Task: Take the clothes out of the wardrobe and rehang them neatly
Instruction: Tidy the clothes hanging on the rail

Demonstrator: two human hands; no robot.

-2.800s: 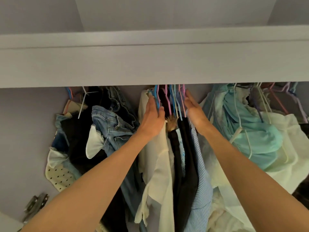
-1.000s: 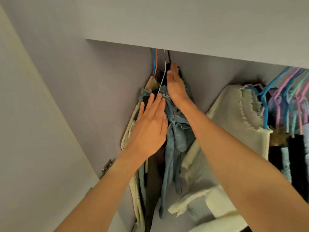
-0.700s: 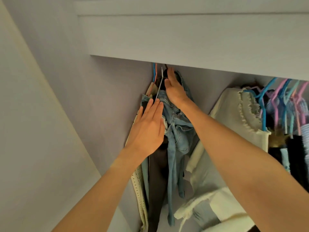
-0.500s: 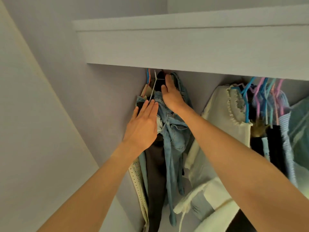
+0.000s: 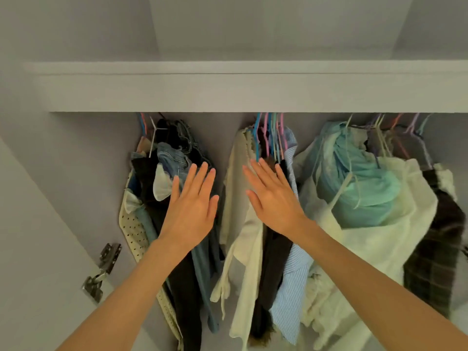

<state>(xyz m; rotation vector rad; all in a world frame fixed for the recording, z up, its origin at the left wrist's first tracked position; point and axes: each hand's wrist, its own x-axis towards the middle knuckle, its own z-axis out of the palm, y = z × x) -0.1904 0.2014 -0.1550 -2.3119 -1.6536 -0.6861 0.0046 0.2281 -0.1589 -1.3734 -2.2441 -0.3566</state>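
Observation:
Clothes hang in three bunches under the wardrobe's top panel [image 5: 228, 92]. The left bunch [image 5: 172, 160] holds denim, dark trousers and a dotted cream piece. In the middle bunch [image 5: 243, 224] are cream, black and blue-striped garments on blue and pink hangers [image 5: 268, 133]. The right bunch [image 5: 367, 193] is teal and pale cream cloth with a dark plaid piece. My left hand [image 5: 195, 209] is flat with straight fingers in front of the left bunch. My right hand [image 5: 273, 196] is spread, fingers straight, in front of the middle bunch. Neither holds anything.
The left wardrobe wall carries a metal door hinge [image 5: 103, 269] low down. A gap of bare back wall [image 5: 222, 138] separates the left and middle bunches. Another gap lies between the middle and right bunches.
Both hands have come off the left bunch's hanger tops and dropped lower, now spread apart with fingers straight. The view has swung right, showing all three bunches.

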